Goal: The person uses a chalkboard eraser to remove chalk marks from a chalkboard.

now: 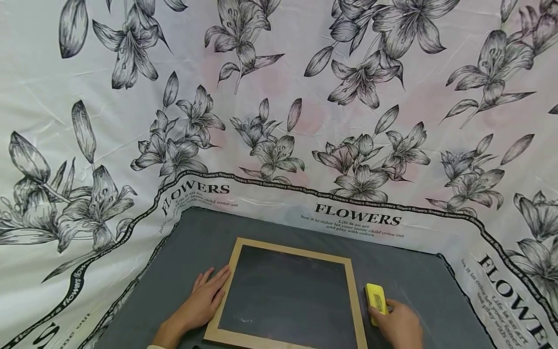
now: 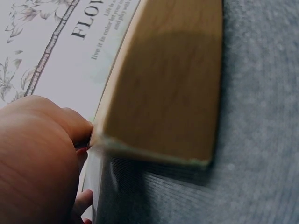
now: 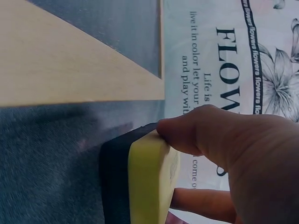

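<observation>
A small blackboard (image 1: 287, 291) in a light wooden frame (image 1: 296, 250) lies on the grey table, with a faint whitish smudge low on its surface. My left hand (image 1: 201, 301) rests against the frame's left side, fingers stretched over its edge; the left wrist view has the wooden frame (image 2: 163, 93) close beside that hand (image 2: 37, 158). To the right of the board, my right hand (image 1: 398, 324) pinches a yellow blackboard eraser (image 1: 376, 296) between thumb and fingers. In the right wrist view the eraser (image 3: 145, 177) shows a dark felt side, near the frame's corner.
The grey tabletop (image 1: 174, 261) surrounds the board. A white cloth (image 1: 270, 145) printed with black lilies and "FLOWERS" lettering rises behind the table and along both sides. Faint pale streaks mark the table right of the eraser.
</observation>
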The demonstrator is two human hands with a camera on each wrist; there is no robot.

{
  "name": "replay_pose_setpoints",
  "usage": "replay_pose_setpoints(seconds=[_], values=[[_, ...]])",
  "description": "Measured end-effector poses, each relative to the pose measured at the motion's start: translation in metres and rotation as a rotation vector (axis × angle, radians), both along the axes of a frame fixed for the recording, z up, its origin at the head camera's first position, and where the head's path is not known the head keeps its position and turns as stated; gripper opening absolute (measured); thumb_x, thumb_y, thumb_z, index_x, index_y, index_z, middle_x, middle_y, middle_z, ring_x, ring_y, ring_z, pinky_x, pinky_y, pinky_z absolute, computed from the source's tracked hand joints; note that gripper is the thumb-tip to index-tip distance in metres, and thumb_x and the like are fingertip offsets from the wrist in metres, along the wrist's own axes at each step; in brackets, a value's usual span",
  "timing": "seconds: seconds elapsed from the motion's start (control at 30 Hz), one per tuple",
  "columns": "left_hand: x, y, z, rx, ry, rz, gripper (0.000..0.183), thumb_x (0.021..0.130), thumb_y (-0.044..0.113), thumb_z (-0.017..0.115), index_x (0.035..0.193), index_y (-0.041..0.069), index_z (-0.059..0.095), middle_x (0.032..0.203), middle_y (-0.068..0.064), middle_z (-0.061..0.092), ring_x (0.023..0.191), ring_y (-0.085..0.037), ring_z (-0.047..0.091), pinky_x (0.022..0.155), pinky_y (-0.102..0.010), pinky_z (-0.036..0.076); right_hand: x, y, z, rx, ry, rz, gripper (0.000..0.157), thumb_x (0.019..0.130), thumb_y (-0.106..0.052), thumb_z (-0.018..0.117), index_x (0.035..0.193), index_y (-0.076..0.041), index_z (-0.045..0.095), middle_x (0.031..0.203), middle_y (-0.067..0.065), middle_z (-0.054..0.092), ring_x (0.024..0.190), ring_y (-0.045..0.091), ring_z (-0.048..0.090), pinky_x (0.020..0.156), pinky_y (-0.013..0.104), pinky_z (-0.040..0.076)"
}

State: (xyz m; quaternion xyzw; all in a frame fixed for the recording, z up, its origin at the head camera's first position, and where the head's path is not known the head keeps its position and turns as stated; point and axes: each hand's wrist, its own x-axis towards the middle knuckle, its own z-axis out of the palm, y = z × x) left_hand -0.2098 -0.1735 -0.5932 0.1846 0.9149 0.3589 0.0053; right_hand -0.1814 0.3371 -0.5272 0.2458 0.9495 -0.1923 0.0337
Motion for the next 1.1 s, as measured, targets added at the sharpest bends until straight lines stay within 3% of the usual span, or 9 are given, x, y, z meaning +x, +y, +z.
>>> replay_pose_setpoints(seconds=[0.37, 0.6, 0.8, 0.93, 1.1], values=[[0.002, 0.001, 0.000, -0.006, 0.011, 0.005, 0.055, 0.114, 0.014, 0.059, 0.167, 0.006, 0.046, 0.177, -0.011, 0.039, 0.163, -0.058, 0.024, 0.125, -0.084, 0.010, -0.002, -0.001, -0.014, 0.002, -0.032, -0.007, 0.079, 0.092, -0.044, 0.085, 0.140, 0.014, 0.062, 0.101, 0.025, 0.072, 0.086, 0.034, 0.067, 0.077, 0.052, 0.058], [-0.001, 0.001, 0.000, -0.003, 0.025, 0.009, 0.055, 0.114, 0.013, 0.059, 0.167, 0.006, 0.047, 0.176, -0.012, 0.040, 0.162, -0.058, 0.025, 0.125, -0.084, 0.011, -0.004, -0.003, -0.015, -0.004, -0.030, -0.018, 0.080, 0.092, -0.044, 0.084, 0.141, 0.015, 0.061, 0.105, 0.028, 0.071, 0.086, 0.035, 0.066, 0.077, 0.051, 0.058], [-0.004, 0.002, 0.003, -0.025, 0.015, -0.001, 0.054, 0.112, 0.013, 0.060, 0.165, 0.005, 0.049, 0.175, -0.012, 0.042, 0.160, -0.059, 0.029, 0.123, -0.085, 0.016, 0.000, 0.003, -0.015, -0.006, -0.029, 0.022, 0.083, 0.094, -0.048, 0.081, 0.140, 0.017, 0.059, 0.104, 0.029, 0.071, 0.088, 0.037, 0.068, 0.078, 0.053, 0.059], [-0.003, -0.001, 0.008, -0.059, 0.020, 0.022, 0.058, 0.109, 0.011, 0.066, 0.164, 0.003, 0.051, 0.172, -0.015, 0.046, 0.157, -0.057, 0.037, 0.123, -0.083, 0.023, 0.002, 0.004, -0.008, 0.010, 0.065, 0.087, 0.074, 0.099, -0.045, 0.076, 0.134, 0.019, 0.062, 0.101, 0.029, 0.070, 0.089, 0.040, 0.068, 0.081, 0.059, 0.059], [-0.007, -0.011, 0.019, -0.105, 0.131, 0.085, 0.058, 0.107, 0.012, 0.069, 0.162, 0.003, 0.053, 0.169, -0.018, 0.050, 0.153, -0.054, 0.044, 0.122, -0.082, 0.029, 0.004, 0.005, 0.008, 0.078, 0.342, 0.128, 0.046, 0.102, -0.027, 0.075, 0.124, 0.013, 0.073, 0.104, 0.029, 0.068, 0.091, 0.040, 0.068, 0.081, 0.062, 0.057]])
